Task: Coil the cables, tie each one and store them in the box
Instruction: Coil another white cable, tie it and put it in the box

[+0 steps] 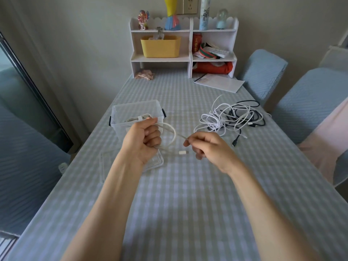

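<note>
My left hand (pixel 144 141) grips a loop of white cable (pixel 172 133) above the table, just in front of the clear plastic box (pixel 120 120). My right hand (pixel 209 147) pinches the same cable a short way along, near its free end. The cable's white plug (pixel 183 152) hangs between my hands. Inside the box lies a coiled white cable with a tie (pixel 139 118) round it. A tangle of white and black cables (pixel 233 116) lies on the table to the right of the box.
The box's clear lid (pixel 154 163) lies flat on the checked tablecloth under my left wrist. A white shelf unit (pixel 183 48) stands at the table's far end, with papers (pixel 219 82) in front of it. Blue covered chairs (pixel 308 102) stand along the right side.
</note>
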Demonstrator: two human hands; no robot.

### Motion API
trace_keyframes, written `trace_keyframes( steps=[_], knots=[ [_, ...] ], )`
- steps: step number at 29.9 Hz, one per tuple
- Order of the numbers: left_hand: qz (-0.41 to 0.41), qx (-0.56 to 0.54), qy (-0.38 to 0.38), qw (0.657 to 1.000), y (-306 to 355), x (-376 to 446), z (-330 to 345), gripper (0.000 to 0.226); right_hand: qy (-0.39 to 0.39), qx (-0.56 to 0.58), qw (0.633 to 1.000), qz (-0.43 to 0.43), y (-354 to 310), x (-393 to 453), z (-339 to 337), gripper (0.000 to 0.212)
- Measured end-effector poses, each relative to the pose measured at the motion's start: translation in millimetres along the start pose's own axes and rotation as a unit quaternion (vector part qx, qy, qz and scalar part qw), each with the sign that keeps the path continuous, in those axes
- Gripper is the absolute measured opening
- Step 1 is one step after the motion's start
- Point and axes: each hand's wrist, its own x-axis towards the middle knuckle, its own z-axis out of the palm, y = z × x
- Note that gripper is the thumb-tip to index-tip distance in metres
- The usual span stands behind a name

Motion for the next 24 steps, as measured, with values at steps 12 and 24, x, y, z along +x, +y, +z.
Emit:
trace_keyframes(
  steps=[12,24],
  knots=[
    [0.054,-0.190,0.087,0.977,-11.6,9.3,-6.4,0.037,-0.118,-0.072,0.987,0.084,4.0,-8.9,9.4,0.021],
    [0.095,-0.114,0.124,0.981,-50.8,-3.4,9.8,0.027,0.076,0.056,0.995,0.023,10.1,-5.2,42.2,0.028]
  ],
)
